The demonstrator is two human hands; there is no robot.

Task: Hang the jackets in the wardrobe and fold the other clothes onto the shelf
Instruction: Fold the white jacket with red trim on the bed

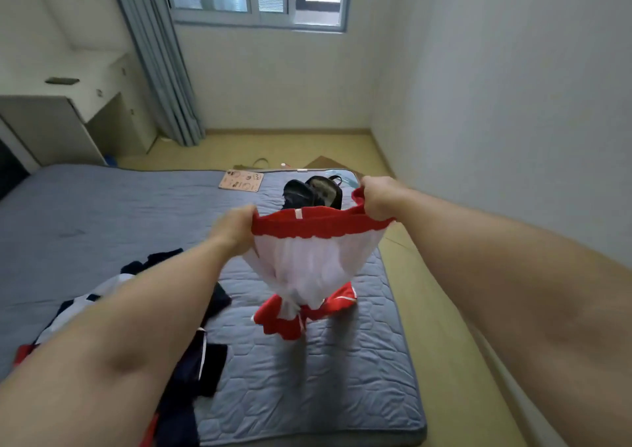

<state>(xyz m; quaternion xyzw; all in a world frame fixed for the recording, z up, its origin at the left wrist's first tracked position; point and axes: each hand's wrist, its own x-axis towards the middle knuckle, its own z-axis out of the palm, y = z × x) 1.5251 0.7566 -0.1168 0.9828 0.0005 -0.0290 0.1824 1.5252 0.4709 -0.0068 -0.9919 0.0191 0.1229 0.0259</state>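
Both forearms are reaching out; the left hand (236, 228) and right hand (378, 197) are gripping the red shorts (311, 258) by the waistband above the bed (307, 378). Folding is barely starting, and other clothes (191, 361) are waiting.

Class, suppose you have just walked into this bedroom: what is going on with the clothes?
A person holds red shorts up over the mattress, the left hand and right hand each gripping one end of the waistband. The white lining shows, so they look inside out. A pile of dark clothes lies unfolded on the mattress beside a black bag. No wardrobe is in view.
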